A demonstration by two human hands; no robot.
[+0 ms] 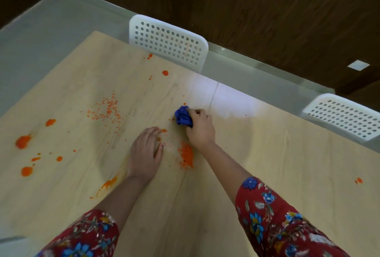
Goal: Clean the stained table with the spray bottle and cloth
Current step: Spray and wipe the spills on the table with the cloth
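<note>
A light wooden table [277,164] carries orange stains: blobs [23,141] at the left, scattered specks [107,108] in the middle, and a gathered pile of crumbs [186,155] between my hands. My right hand [200,129] grips a bunched blue cloth [183,115] and presses it on the table. My left hand [145,151] lies flat on the table, fingers spread, beside the crumb pile. No spray bottle is in view.
Two white perforated chairs stand at the far edge, one [168,41] at the back and one [343,114] at the right. More orange drops [165,72] lie near the far edge, and one small spot [358,180] at the right.
</note>
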